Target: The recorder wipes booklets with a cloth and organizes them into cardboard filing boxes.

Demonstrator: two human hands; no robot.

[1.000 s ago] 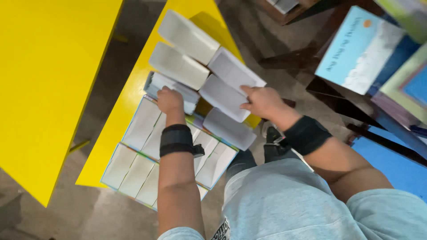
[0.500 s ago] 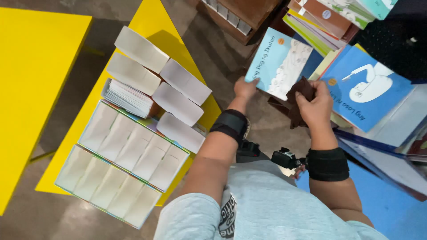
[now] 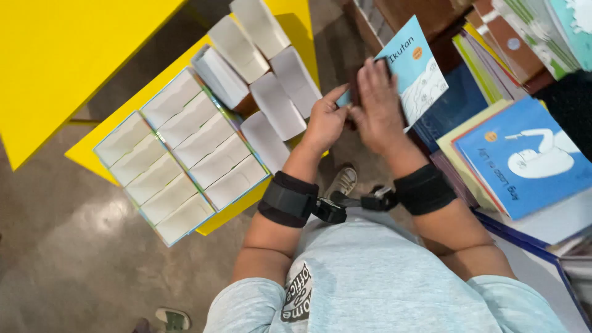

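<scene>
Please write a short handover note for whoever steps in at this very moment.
Left hand: gripping the lower left corner of the light blue book.
Right hand: laid flat on that book's cover.
The book is held up in front of the book display on the right.
Stacks of white-edged books lie in rows on the yellow table.
Done: one book in hand. Left: it is not yet set down.

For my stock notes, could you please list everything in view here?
light blue picture book: one, held up by both hands
blue book with a white bird: one, on the pile at right
stacked books: several, mixed colours, upper right
bundles of books, page edges up: many, white, on yellow table
yellow table: at least two tops, left
shoe: one, pale, on floor
left hand: grip on book's edge
right hand: flat on book
</scene>
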